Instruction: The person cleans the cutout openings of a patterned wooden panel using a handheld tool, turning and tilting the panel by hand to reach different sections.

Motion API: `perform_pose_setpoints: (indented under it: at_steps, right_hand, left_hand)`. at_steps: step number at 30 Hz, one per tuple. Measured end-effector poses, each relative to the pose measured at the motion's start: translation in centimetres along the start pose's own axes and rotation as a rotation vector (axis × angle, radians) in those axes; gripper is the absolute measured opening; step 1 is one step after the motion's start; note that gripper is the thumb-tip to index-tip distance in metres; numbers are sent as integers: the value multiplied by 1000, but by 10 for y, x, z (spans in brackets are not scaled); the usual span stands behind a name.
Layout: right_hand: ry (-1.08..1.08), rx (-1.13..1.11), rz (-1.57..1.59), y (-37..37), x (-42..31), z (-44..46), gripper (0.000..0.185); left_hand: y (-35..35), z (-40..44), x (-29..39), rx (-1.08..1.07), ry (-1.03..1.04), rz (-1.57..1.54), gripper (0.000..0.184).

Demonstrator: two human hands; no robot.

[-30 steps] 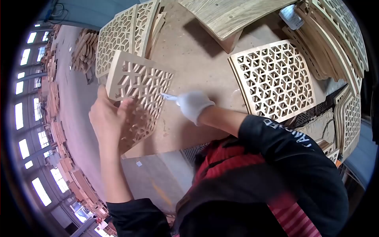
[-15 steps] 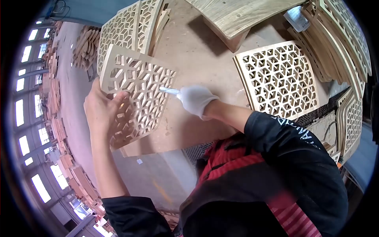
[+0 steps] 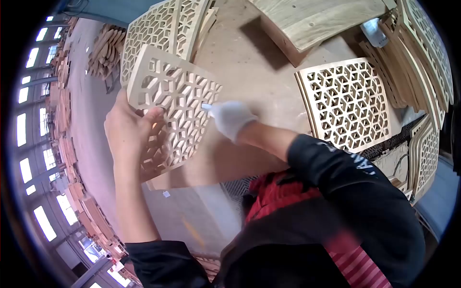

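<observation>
My bare left hand point(image 3: 130, 126) grips the left edge of a tilted wooden lattice panel point(image 3: 180, 98), its thumb on the face and the other fingers partly hidden behind. Over the panel's right side, my right hand point(image 3: 231, 119) in a white glove is closed round a thin pale tool point(image 3: 206, 106). The tool's tip is at the cut-outs; whether it touches the wood is hard to tell. To the right, a stack of flat lattice panels point(image 3: 348, 103) lies on the brown table point(image 3: 269, 103).
A wooden board on a block point(image 3: 319, 21) stands at the back. Further lattice panels point(image 3: 156, 31) lean at the back left, and curved panels point(image 3: 408, 62) are stacked at the right. Beyond the table's left side, a pile of wooden pieces point(image 3: 104, 52) is visible.
The surroundings have shifted slightly rightward in view. The held panel has tilted a little, and my right hand with the tool has made small moves over its right side.
</observation>
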State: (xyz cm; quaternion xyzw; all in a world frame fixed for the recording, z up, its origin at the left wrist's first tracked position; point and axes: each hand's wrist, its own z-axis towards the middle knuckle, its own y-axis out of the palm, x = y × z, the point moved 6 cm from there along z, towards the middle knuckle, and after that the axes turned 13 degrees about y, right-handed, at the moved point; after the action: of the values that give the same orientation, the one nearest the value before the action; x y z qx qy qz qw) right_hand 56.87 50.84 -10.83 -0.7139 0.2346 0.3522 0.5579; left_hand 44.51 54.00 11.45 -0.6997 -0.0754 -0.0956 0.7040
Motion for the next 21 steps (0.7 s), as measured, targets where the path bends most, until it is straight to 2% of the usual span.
perform_pose_setpoints:
  at_steps: [2, 5, 6, 9, 10, 13, 14, 15, 16, 17, 19, 20, 21]
  right_hand:
    - [96, -63, -3, -13, -3, -3, 17]
    - [-130, -44, -143, 6, -11, 14, 19]
    - [-21, -192, -348, 9, -24, 29, 21]
    - [-24, 0, -32, 17, -7, 17, 22]
    - [32, -75, 19, -13, -11, -2, 22]
    - [140, -184, -96, -16, -4, -4, 22]
    - [80, -84, 9, -27, -10, -8, 20]
    - [-47, -263, -406, 3, -26, 28, 23]
    - [8, -280, -406, 13, -24, 37, 23]
    - [61, -306, -403, 15, -24, 38, 24]
    - [72, -134, -114, 0, -13, 11, 23]
    - [78, -43, 30, -12, -2, -5, 23]
    - [106, -86, -38, -16, 10, -20, 24]
  left_hand:
    - [-2, 2, 0, 2, 81, 129, 38]
    - [-2, 4, 1, -39, 24, 70, 38]
    - [-2, 4, 3, -15, 66, 45, 39]
    - [-5, 4, 2, -19, -24, 111, 41]
    - [-5, 7, 2, -6, 8, 92, 41]
    - [0, 7, -9, 3, 60, 15, 42]
    - [2, 7, -11, -5, 58, -20, 41]
    - [3, 8, -9, -5, 65, -57, 41]
    - [2, 9, -10, 32, 158, 22, 40]
    - [2, 9, -11, 14, 81, 3, 40]
    - [3, 10, -12, -28, -70, -34, 40]
    - [0, 13, -11, -25, -20, 89, 41]
    - [1, 12, -15, -34, -62, -4, 42]
